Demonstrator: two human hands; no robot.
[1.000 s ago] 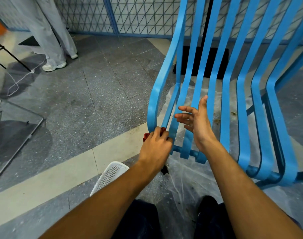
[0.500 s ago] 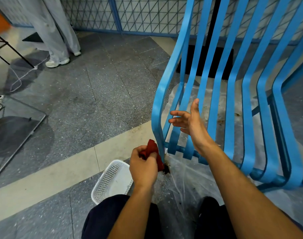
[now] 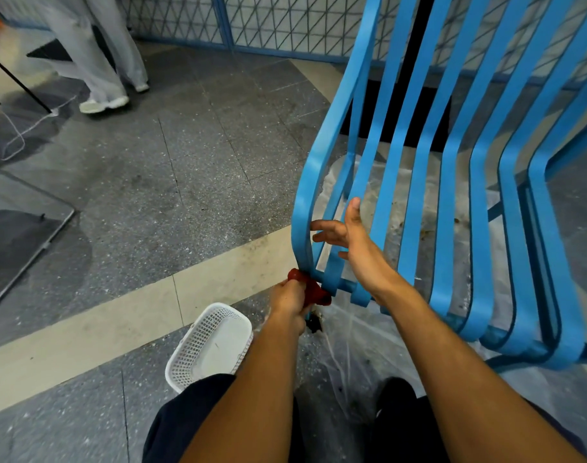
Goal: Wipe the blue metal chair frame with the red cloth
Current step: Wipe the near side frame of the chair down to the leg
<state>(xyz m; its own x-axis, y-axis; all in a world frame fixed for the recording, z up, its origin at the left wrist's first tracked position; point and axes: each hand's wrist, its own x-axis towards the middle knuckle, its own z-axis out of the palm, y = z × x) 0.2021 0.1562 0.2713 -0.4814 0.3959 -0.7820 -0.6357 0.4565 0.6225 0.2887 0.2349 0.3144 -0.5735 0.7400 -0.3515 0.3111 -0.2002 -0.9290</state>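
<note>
The blue metal chair frame (image 3: 449, 182), made of curved flat slats, fills the right half of the view. My left hand (image 3: 290, 300) grips the red cloth (image 3: 310, 289) and holds it against the lower end of the leftmost slat, near the floor. My right hand (image 3: 347, 233) is spread with straight fingers among the slats just above, its fingertips at the leftmost slat. The lower part of the cloth is hidden behind the slat and my hand.
A white plastic mesh basket (image 3: 211, 342) lies on the grey tiled floor by my left knee. Clear plastic sheeting (image 3: 352, 355) lies under the chair. A person's legs (image 3: 98, 51) stand at the far left. A metal stand frame (image 3: 31, 248) lies at the left edge.
My left hand with the red cloth slid down the leftmost slat from its curve to its lower end. My right hand stayed spread among the slats.
</note>
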